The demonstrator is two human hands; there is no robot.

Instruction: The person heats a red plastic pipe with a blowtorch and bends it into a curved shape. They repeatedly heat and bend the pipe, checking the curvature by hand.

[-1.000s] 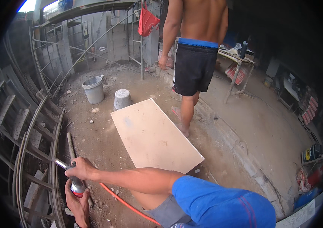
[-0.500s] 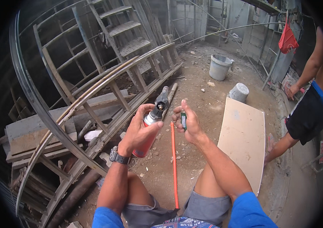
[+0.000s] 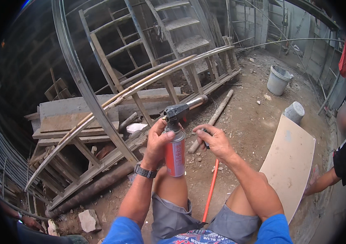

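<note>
The left hand (image 3: 158, 142) is wrapped around the upper part of a torch canister (image 3: 174, 156), its thumb across the front near the metal shoulder. The canister stands nearly upright in this grip; its red and white body reaches below the fingers, over the person's left knee. Above the hand sits the black torch head (image 3: 175, 114), with its metal nozzle (image 3: 197, 101) slanting up and to the right.

The right hand (image 3: 218, 142) is just beside the canister, apart from it. Its thumb and fingers are curled in around a small dark object (image 3: 205, 141), mostly hidden by them, so its exact shape is hard to tell.

Below the right hand, an orange tube (image 3: 210, 191) runs between the knees toward the grey shorts (image 3: 238, 221). Beyond the hands, a round pole (image 3: 217, 116) lies on the dirt floor. To its left a long wooden ladder (image 3: 140, 106) rests on its side, near stacked planks (image 3: 71, 134).

On the right lies a pale board (image 3: 291, 158), with an overturned bucket (image 3: 295, 112) by its far end and an upright grey bucket (image 3: 278, 84) farther off. A co-worker's arm (image 3: 323, 181) reaches down at the board's right edge.
</note>
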